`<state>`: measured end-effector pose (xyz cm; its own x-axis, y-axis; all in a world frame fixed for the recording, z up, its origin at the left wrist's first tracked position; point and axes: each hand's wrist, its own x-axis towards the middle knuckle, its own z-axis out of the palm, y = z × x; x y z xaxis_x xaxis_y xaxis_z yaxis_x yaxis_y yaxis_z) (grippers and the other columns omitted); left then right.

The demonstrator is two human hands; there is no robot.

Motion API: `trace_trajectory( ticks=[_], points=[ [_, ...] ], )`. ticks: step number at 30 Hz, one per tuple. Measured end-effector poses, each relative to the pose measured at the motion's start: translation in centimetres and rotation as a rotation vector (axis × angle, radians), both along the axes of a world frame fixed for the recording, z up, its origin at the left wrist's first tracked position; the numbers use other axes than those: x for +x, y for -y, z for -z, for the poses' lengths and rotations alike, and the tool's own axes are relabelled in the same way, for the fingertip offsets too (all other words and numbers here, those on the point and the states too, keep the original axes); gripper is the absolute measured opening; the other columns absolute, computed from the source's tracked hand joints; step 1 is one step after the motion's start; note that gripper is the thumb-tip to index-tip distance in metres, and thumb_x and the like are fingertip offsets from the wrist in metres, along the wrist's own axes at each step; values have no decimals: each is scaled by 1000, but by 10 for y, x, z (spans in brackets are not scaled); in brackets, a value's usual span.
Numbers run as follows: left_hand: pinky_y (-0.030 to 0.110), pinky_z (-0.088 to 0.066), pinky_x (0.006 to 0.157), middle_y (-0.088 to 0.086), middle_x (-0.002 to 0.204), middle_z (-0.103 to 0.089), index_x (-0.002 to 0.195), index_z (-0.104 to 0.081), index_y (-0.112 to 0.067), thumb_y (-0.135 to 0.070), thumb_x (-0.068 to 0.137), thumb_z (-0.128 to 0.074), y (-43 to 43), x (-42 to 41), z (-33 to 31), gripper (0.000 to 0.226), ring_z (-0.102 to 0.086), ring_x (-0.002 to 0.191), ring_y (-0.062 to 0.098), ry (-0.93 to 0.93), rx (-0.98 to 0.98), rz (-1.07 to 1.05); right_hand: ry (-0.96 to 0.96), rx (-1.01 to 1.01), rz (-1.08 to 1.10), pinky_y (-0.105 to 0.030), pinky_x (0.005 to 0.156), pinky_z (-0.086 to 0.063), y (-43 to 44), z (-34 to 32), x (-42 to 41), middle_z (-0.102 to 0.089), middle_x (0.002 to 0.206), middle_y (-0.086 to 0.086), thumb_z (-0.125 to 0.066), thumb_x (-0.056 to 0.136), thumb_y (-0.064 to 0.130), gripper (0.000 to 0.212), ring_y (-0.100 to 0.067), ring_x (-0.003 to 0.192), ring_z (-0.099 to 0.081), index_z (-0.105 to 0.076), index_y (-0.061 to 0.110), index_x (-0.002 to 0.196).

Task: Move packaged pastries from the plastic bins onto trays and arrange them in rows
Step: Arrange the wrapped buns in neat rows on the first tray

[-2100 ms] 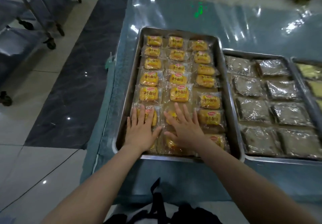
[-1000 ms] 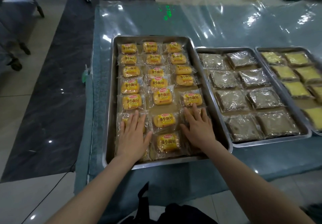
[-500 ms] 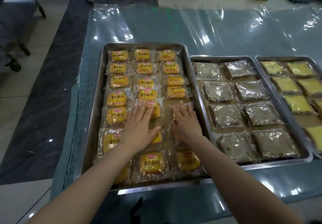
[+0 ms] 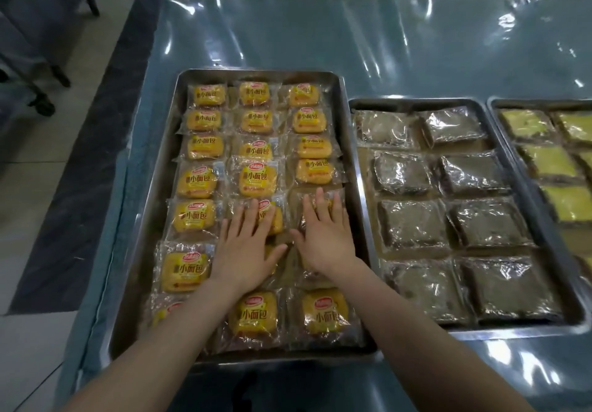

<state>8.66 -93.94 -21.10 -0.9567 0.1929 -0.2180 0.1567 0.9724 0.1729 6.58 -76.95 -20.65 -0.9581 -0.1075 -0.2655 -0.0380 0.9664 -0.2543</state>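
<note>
Both left hand [image 4: 246,251] and right hand [image 4: 326,238], flat, gripping nothing, are pressing yellow plastic-wrapped pastries [image 4: 256,177] mid rectangular steel tray [image 4: 256,74].

The bread packets [image 4: 253,184] are yellow with red logos. Neighbouring wrapped pastries [image 4: 413,224] are brownish-grey; the steel tray [image 4: 355,168] is silver.
</note>
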Motion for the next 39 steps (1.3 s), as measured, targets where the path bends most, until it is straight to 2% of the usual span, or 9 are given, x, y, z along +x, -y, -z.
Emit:
trace_trajectory(
  ticks=[4,7,12,17,19,22,28,32,39],
  points=[
    [41,14,110,-1,153,25,144,18,-38,-71,82,-7,-3,3,-1,74,25,140,20,-12,14,-4,-40,8,0,-48,115,5,-2,-1,8,6,160,-7,-35,97,51,72,-35,144,15,-5,19,153],
    [38,11,111,-2,154,20,149,-3,-32,-67,85,-14,-5,0,-3,73,20,141,18,-60,54,-15,-106,-26,-9,-51,114,4,-3,-5,0,3,161,-5,-39,96,49,67,-33,145,13,-15,20,151],
    [35,8,112,-1,157,9,149,-13,-28,-58,91,-27,-11,-30,-11,67,13,142,16,-117,82,-44,-148,-113,-35,-47,116,0,-9,-13,-39,0,161,-3,-38,99,40,62,-28,146,10,-13,19,152],
    [42,5,113,0,157,8,149,-7,-32,-60,89,-23,-14,-76,-15,68,12,143,22,-83,35,-69,-237,-48,-40,-46,113,-21,-10,-20,-76,-37,135,-14,-48,94,40,47,-34,130,-30,-43,16,134],
    [45,6,112,1,157,13,149,-1,-35,-61,91,-23,-14,-90,-14,67,14,143,26,-16,-12,-63,-177,-45,-70,-49,114,-18,-12,-19,-85,-32,141,-13,-46,94,44,54,-33,133,-26,-35,20,141],
    [47,12,110,1,153,25,146,15,-39,-66,90,-17,-13,-97,-8,69,23,140,29,117,-83,-29,-51,-37,-115,-52,117,-3,-14,-10,-88,-4,159,-11,-38,96,50,68,-32,145,1,-7,26,152],
    [44,13,109,2,154,23,146,14,-39,-68,87,-11,-12,-74,1,70,24,140,28,98,-44,-24,22,-41,-122,-51,112,12,-14,2,-68,27,155,-7,-28,96,58,74,-29,141,28,13,29,150],
    [44,11,110,2,153,24,146,16,-39,-71,84,-4,-16,-71,4,72,23,140,28,90,-28,-71,2,-34,-97,-52,109,15,-11,-2,-64,29,155,-6,-30,97,55,74,-31,140,29,12,27,150],
    [36,10,110,7,155,21,148,13,-27,-62,89,-7,-12,-98,-4,71,22,139,22,-21,39,-115,-146,-82,-86,-48,115,5,-10,-16,-115,11,160,-4,-31,101,34,60,-27,145,17,-6,20,153]
  ],
)
